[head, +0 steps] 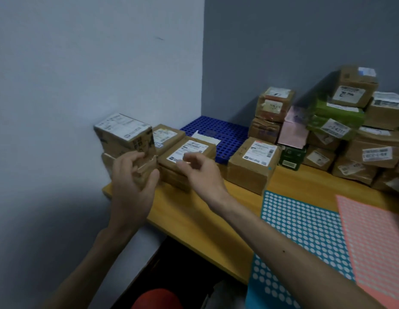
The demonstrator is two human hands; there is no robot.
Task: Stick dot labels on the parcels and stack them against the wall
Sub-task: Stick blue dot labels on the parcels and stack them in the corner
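Against the left wall stands a small stack: a taped brown parcel point(122, 130) sits tilted on a lower parcel point(106, 163). My left hand point(131, 184) is at the lower parcel's near right corner, with thumb and curled fingers round the cardboard. Beside it lies a flat parcel point(194, 148) with a white shipping label, on top of other flat ones. My right hand point(200, 172) hovers just over its near edge with loosely curled fingers and holds nothing. A larger parcel point(252, 172) to the right carries a small blue dot point(270, 168). A blue dot sheet point(305, 224) and a pink dot sheet point(372, 237) lie at the right.
The wooden table point(194, 215) ends at the left wall. A blue plastic grid crate point(218, 130) sits in the back corner. A tall pile of brown, green and pink parcels point(361, 130) fills the back right. A red object point(158, 298) shows below the table edge.
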